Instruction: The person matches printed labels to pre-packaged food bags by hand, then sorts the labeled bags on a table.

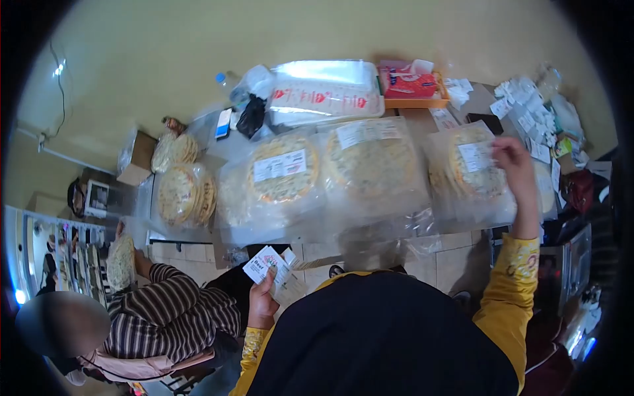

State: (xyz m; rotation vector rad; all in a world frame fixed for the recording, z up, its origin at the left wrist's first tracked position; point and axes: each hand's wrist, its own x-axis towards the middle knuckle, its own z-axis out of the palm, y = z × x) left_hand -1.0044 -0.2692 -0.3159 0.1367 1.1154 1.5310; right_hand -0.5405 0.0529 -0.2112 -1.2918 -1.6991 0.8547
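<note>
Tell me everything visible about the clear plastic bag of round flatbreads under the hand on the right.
The clear plastic bag of round flatbreads lies flat at the right end of the brown table, beside two similar bags. The breads look pale with yellow-green specks. A white printed label sits on top; the right hand touches the label's edge.

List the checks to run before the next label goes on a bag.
1. Left hand holds the label stack: ok.
2. Right hand touches the label on the right-end bag: ok.
3. That label lies flat: cannot tell.
4. The centre-left bag and centre bag each carry a label: ok.
5. The far-left bags show a label: not ok, none visible.
</note>
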